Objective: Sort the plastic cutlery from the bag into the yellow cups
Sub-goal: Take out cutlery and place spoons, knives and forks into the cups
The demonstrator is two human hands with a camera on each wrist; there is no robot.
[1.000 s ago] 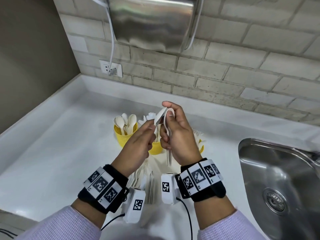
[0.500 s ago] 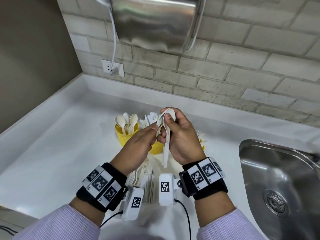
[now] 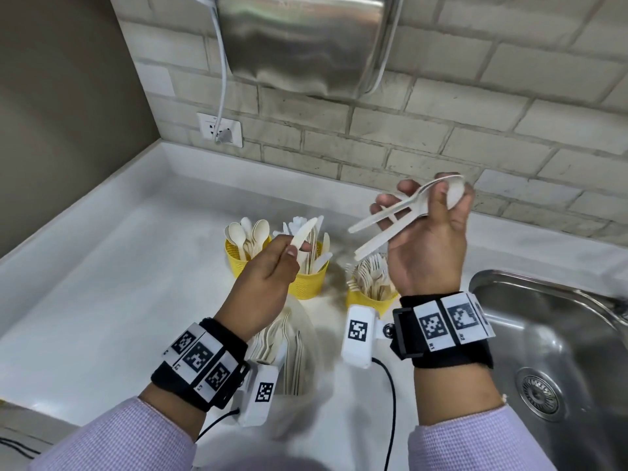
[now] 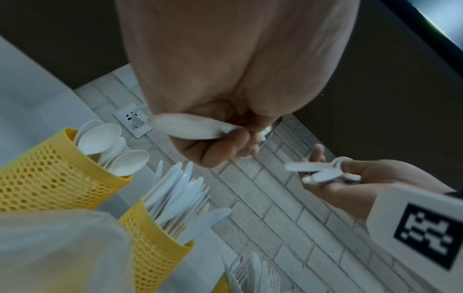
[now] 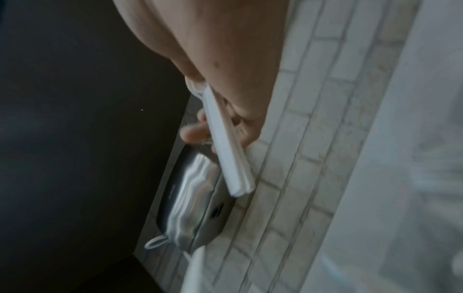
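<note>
My left hand (image 3: 295,249) pinches one white plastic knife (image 3: 303,233) by its handle, blade up, just above the middle yellow mesh cup (image 3: 311,287) of knives. Raised to the right, my right hand (image 3: 438,203) grips a small bundle of white cutlery (image 3: 390,222), a spoon bowl showing at its top. The left cup (image 3: 234,258) holds spoons, and the right cup (image 3: 368,300) holds forks. The clear bag (image 3: 292,345) with several pieces lies between my wrists. The left wrist view shows the knife (image 4: 190,128) in my left hand (image 4: 225,146), and the right wrist view shows the bundle's handles (image 5: 225,154).
A steel sink (image 3: 550,338) is sunk into the white counter (image 3: 102,300) at the right. A steel hand dryer (image 3: 299,45) hangs on the brick wall above the cups, its cord running to a socket (image 3: 221,130). A dark wall closes off the left side.
The hands were joined on one bundle in front of the cups. They have parted: the left came away with a knife toward the middle cup, and the right rose to the right with the rest.
</note>
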